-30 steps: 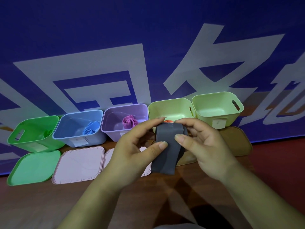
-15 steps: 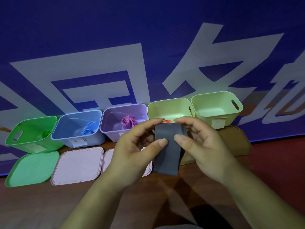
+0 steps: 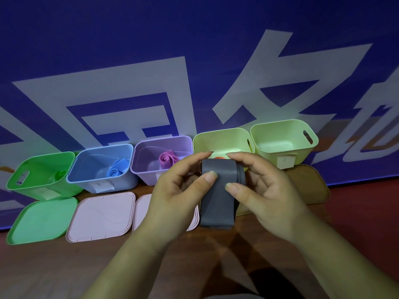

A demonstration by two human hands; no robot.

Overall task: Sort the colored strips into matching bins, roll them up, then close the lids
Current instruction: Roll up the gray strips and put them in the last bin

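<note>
Thumbs shifted slightly on dark grey rubbery strip (image 3: 218,203). Left hand (image 3: 174,190), right hand (image 3: 265,190) both pinch it above wooden counter (image 3: 64,266), half-rolled. Green, blue, purple rolls binned. Left, likely: finish rolling, drop in empty yellow-green plastic bin (image 3: 285,130), close lids.

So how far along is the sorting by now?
Done: rolled strips sit in the green bin, blue bin and purple bin; something orange shows in the fourth bin. In hand: left hand and right hand grip the partly rolled grey strip. Left: the far-right bin shows nothing inside, and the lids lie off.
</note>
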